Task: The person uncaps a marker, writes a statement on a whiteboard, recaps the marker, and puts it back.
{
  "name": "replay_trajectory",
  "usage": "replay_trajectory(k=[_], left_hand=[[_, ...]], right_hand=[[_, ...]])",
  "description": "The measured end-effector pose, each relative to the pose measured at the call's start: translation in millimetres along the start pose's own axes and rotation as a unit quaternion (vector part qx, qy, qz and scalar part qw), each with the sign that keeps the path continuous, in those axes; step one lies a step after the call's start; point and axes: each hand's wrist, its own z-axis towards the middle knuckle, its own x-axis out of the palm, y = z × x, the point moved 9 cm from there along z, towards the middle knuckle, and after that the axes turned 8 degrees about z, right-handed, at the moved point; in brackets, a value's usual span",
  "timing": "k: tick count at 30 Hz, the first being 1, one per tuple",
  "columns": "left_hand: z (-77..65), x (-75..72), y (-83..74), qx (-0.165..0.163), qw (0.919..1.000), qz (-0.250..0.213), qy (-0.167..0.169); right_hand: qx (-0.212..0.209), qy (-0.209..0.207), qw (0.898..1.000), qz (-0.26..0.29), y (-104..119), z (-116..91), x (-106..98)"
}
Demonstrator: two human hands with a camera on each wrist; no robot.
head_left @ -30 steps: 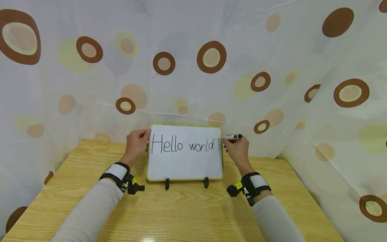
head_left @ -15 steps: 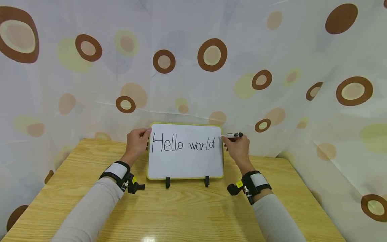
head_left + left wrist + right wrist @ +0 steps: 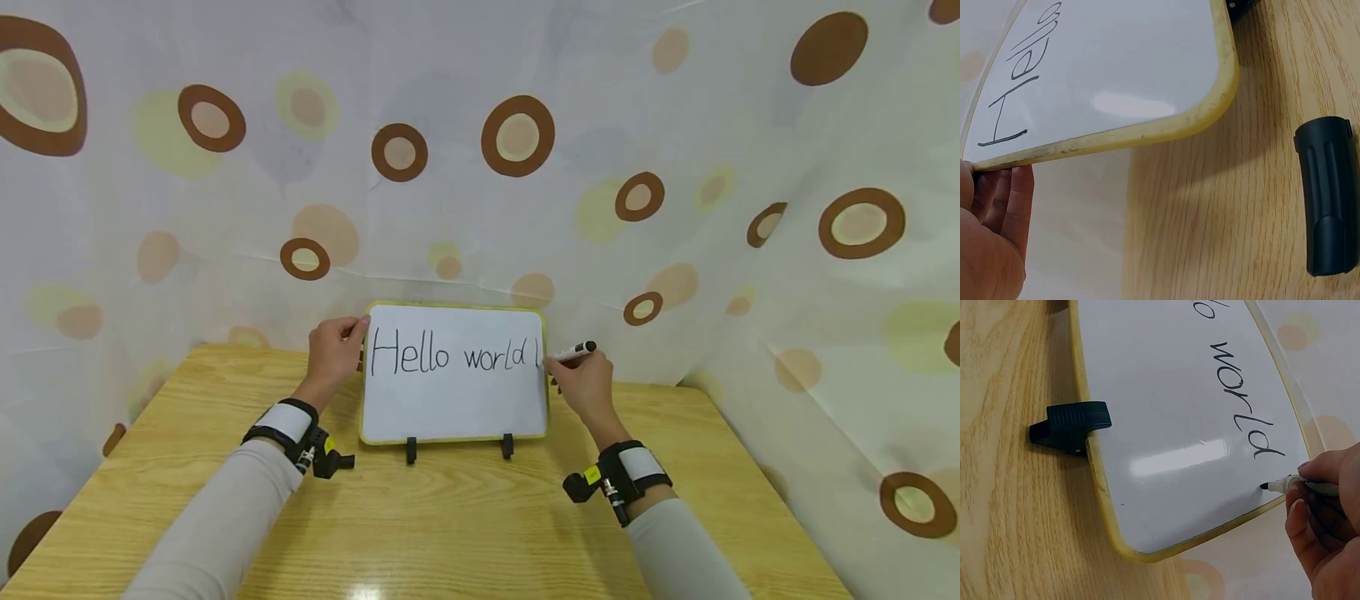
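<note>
A small whiteboard [image 3: 453, 408] with a yellow rim leans upright on black stand feet, bearing "Hello world" and a short vertical stroke in black. My left hand [image 3: 335, 354] pinches its upper left edge, thumb in front and fingers behind, as the left wrist view shows. At the right edge, my right hand [image 3: 588, 383] grips a white marker [image 3: 573, 352] with a black end. In the right wrist view the marker's dark tip [image 3: 1264, 485] is at the board's surface, just past the "d"; whether it touches is hard to tell.
The board stands on a wooden table [image 3: 420, 533], near a patterned curtain [image 3: 450, 208] behind and to the right. One black stand foot [image 3: 1079, 425] clips over the lower rim. A black cylindrical piece [image 3: 1329, 194] shows at the right of the left wrist view.
My right hand and the marker have moved down a little along the board's right edge. A vertical stroke now follows "world". My left hand keeps its hold, and the view has shifted slightly.
</note>
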Motion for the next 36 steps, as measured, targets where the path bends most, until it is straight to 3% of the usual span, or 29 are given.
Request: replay_trajectory(k=[29,36], left_hand=[[-5.6,-9.6,-7.8,0.011,0.9999,0.010,-0.002],[-9.4,-9.2,-3.1,0.033,0.9974,0.047,0.043]], right_hand=[[0.015,-0.004,1.000,0.003,4.4,-10.7,-3.9],[0.022,-0.008,0.999,0.024,-1.0,-14.4,-9.2]])
